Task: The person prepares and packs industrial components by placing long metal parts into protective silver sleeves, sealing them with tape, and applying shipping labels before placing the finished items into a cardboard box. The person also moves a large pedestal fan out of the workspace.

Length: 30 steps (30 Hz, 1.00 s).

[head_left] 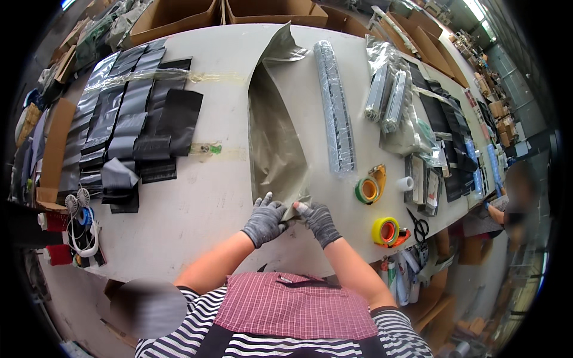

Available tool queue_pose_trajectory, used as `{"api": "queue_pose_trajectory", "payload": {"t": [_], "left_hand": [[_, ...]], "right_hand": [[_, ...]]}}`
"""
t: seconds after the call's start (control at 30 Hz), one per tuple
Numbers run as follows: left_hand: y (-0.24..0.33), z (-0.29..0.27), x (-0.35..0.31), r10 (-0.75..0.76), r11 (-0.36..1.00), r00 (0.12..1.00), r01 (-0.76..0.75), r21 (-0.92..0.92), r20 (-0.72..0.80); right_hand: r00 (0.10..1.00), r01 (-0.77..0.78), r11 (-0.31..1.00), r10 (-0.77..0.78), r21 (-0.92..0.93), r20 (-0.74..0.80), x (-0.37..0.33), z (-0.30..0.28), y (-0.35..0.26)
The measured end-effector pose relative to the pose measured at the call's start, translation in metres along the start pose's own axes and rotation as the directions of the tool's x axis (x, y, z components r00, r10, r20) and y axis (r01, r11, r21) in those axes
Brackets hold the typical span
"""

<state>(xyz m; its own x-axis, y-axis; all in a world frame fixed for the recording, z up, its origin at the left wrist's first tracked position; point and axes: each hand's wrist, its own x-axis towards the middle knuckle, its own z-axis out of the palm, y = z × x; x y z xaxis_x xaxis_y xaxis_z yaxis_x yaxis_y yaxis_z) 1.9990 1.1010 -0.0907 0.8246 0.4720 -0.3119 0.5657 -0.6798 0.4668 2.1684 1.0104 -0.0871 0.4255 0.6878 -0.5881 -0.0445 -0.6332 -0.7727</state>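
Observation:
A long olive-grey plastic bag point(274, 125) lies lengthwise down the middle of the white table point(221, 173), its far end folded over to the right. My left hand point(264, 222), in a grey glove with bare fingertips, grips the left side of the bag's near end. On the right side of that end, my right hand point(319, 222), gloved alike, pinches the crumpled edge between thumb and fingers. Both hands are close together, and part of the bag's edge is hidden beneath them. To the right lies a long bundle in clear wrap point(334, 107), apart from my hands.
Black and grey plastic bags point(128, 119) lie in overlapping rows at left. Rightward are wrapped packs point(387, 98), a tape dispenser point(371, 186), a yellow tape roll point(385, 231) and black scissors point(419, 228). Cardboard boxes point(274, 13) line the far edge. Another person's arm point(495, 213) shows at far right.

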Motion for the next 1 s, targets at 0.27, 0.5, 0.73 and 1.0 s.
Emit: {"api": "queue_pose_trajectory", "payload": {"t": [0.27, 0.5, 0.73, 1.0], "left_hand": [[-0.084, 0.051, 0.011, -0.128, 0.955, 0.814, -0.054, -0.292, -0.567], [-0.087, -0.001, 0.003, -0.029, 0.993, 0.836, 0.086, 0.079, -0.548], [-0.086, 0.022, -0.004, 0.031, 0.999, 0.814, -0.042, -0.006, -0.580], [-0.033, 0.022, -0.016, 0.218, 0.973, 0.869, -0.157, 0.170, -0.444]], "right_hand": [[0.917, 0.396, 0.804, -0.372, -0.443, 0.146, 0.038, -0.027, -0.025], [0.757, -0.054, 0.592, -0.501, -0.804, -0.419, 0.146, -0.101, -0.084], [0.911, 0.133, 0.698, -0.365, -0.704, -0.190, 0.024, -0.058, -0.028], [0.866, 0.206, 0.669, -0.464, -0.714, -0.185, -0.138, -0.057, 0.089]]}}
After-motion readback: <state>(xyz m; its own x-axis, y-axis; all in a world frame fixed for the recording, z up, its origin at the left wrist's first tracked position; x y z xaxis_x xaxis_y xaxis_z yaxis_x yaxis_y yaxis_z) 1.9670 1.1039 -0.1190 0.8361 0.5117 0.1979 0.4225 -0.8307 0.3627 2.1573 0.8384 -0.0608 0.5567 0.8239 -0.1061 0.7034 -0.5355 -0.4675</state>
